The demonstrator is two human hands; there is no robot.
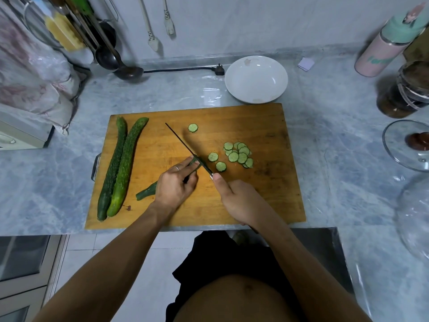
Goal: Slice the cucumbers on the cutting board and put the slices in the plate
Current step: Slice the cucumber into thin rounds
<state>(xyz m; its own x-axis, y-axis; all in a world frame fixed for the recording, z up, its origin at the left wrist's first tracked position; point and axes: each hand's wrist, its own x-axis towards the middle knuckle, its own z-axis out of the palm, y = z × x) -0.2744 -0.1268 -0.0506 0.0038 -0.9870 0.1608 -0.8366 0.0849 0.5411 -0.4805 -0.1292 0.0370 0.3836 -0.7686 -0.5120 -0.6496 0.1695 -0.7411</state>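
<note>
Wooden and brown, the cutting board lies on the grey table, and the slicing step is going on right now. The left hand holds down the cucumber being cut, with its fingers curled over the cut end, while the tail end sticks out behind the hand. The right hand grips the handle of the knife, and the blade rests against the cut end, just beside the left fingertips. A small pile of slices lies on the board to the right of the blade, and one slice sits apart, farther back. Two whole cucumbers wait side by side on the left of the board. The white plate behind the board has no slices in it. Next, I think, the left fingers must slide back a bit before each cut, so the blade stays clear of them.
</note>
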